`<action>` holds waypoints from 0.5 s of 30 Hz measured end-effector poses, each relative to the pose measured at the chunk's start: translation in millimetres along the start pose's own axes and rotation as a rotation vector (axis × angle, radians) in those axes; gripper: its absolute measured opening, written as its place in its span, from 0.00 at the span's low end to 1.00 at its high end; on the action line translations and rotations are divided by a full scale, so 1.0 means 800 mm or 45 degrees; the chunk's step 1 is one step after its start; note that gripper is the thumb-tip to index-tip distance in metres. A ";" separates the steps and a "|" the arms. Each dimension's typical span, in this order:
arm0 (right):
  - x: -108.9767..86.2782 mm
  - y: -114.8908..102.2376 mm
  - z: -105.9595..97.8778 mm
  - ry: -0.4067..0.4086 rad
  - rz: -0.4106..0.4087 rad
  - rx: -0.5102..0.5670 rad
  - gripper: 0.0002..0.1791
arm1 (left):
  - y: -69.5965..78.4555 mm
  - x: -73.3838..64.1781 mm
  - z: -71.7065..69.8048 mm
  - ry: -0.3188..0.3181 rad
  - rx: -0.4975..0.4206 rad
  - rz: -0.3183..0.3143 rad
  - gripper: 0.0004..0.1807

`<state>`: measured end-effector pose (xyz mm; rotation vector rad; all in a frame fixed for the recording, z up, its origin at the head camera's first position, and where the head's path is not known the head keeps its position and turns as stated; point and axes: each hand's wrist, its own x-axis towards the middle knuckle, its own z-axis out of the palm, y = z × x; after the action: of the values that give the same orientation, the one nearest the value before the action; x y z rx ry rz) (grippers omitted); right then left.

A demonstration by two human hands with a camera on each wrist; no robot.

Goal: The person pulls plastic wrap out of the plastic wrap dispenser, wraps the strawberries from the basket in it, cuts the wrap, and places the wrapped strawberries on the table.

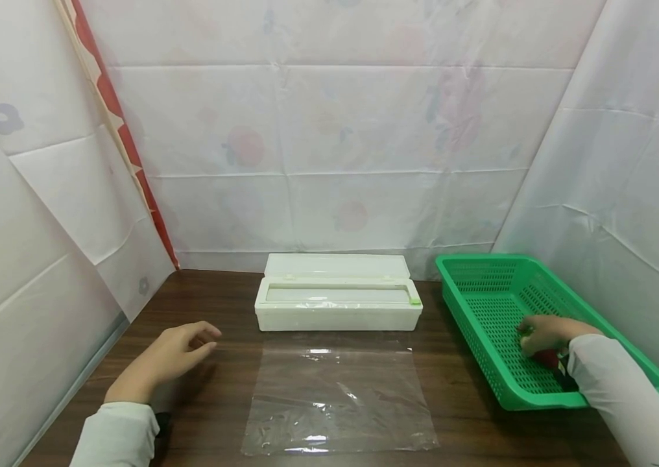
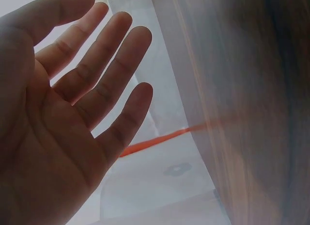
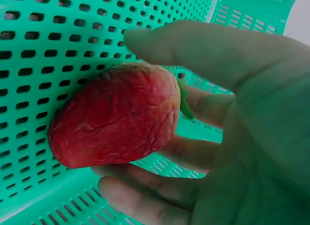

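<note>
In the green basket (image 1: pixel 481 344) at the right, my right hand (image 1: pixel 548 332) reaches down around a wrinkled red fruit (image 3: pixel 116 118) with a green leafy end (image 3: pixel 184 99). The right wrist view shows my thumb (image 3: pixel 169 40) along one side and the other fingers bent behind and beneath it. The fruit lies close to the slotted wall of the basket. My left hand (image 1: pixel 168 357) hovers over the left part of the table, holding nothing, its fingers spread and relaxed in the left wrist view. Between my hands a clear plastic sheet (image 1: pixel 341 402) lies flat.
Behind the sheet stands a white cling film box (image 1: pixel 338 318) with its lid (image 1: pixel 336 264) raised and a small green piece (image 1: pixel 415 301) at its right end. Patterned white sheeting (image 1: pixel 329 130) encloses the dark wooden table (image 1: pixel 213 402) at the back and sides.
</note>
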<state>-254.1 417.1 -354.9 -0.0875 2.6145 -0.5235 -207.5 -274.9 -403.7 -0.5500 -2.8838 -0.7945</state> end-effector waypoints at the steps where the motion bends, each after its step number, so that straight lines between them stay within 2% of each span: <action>1: 0.000 0.000 0.000 -0.002 0.001 0.002 0.32 | -0.001 -0.001 -0.001 0.001 0.001 -0.004 0.11; 15: 0.000 0.002 -0.001 -0.017 0.016 -0.010 0.30 | -0.007 -0.004 -0.005 0.022 0.005 -0.008 0.13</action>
<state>-254.5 419.1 -355.4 -0.0771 2.6023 -0.5070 -206.4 -282.3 -403.4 -0.5313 -2.8723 -0.7900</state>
